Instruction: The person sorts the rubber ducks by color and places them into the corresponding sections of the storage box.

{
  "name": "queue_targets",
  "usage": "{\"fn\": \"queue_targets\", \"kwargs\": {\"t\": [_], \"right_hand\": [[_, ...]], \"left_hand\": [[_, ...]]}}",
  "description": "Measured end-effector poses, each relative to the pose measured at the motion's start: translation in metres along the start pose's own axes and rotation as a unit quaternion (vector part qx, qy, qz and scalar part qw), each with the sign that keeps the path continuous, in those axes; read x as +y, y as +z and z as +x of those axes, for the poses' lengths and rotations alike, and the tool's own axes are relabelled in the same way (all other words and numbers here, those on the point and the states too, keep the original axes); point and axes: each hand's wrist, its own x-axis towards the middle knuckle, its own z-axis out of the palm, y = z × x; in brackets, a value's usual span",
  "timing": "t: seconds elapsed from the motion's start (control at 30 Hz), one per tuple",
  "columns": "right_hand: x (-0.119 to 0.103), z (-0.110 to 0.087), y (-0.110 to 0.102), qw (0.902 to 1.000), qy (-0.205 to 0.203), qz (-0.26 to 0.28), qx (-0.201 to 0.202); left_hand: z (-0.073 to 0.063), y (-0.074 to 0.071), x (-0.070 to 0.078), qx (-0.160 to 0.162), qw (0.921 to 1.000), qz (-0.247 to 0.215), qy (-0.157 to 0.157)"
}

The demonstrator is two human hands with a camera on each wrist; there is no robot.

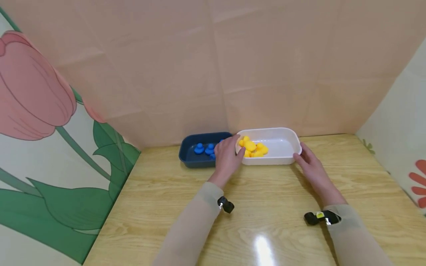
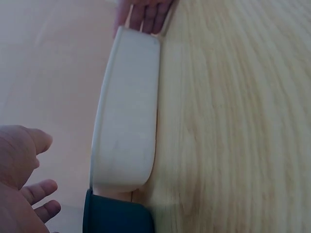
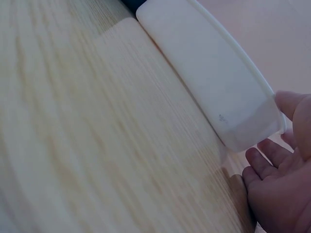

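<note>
A white oblong tray (image 1: 281, 161) stands on the table against the back wall, with several small yellow rounded pieces (image 1: 250, 146) at its left end. Touching its left side is a dark blue tray (image 1: 196, 163) holding several bright blue knobbed pieces (image 1: 199, 149). My left hand (image 1: 227, 153) is over the meeting ends of both trays, hiding part of the blue one. In the left wrist view its fingers (image 2: 41, 191) are spread and apart from the trays. At the white tray's right end is my right hand (image 1: 309, 162), thumb at the rim, fingers extended along the end wall.
Behind the trays rises a pinkish-brown sheet (image 1: 213, 74). The wood-grain table (image 1: 266, 207) extends toward me. A panel with a painted tulip (image 1: 36, 81) closes the left side; a pale panel (image 1: 402, 122) with a red flower closes the right.
</note>
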Motion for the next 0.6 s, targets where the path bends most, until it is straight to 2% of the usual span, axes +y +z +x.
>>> {"fn": "queue_targets", "kwargs": {"t": [0.17,0.37,0.5,0.6], "right_hand": [[-0.001,-0.002,-0.003,0.9999,-0.002,0.013,0.010],[0.000,-0.002,-0.009,0.9991,-0.015,0.017,0.035],[-0.003,-0.007,-0.012,0.9976,-0.043,-0.010,0.054],[-0.005,-0.011,-0.014,0.9950,-0.053,-0.051,0.068]], "left_hand": [[-0.011,-0.003,-0.006,-0.006,0.9998,0.010,0.018],[-0.022,-0.002,-0.003,-0.015,0.9989,0.025,0.037],[-0.029,-0.001,0.000,-0.017,0.9986,0.029,0.041],[-0.034,0.000,0.000,-0.024,0.9981,0.036,0.043]]}}
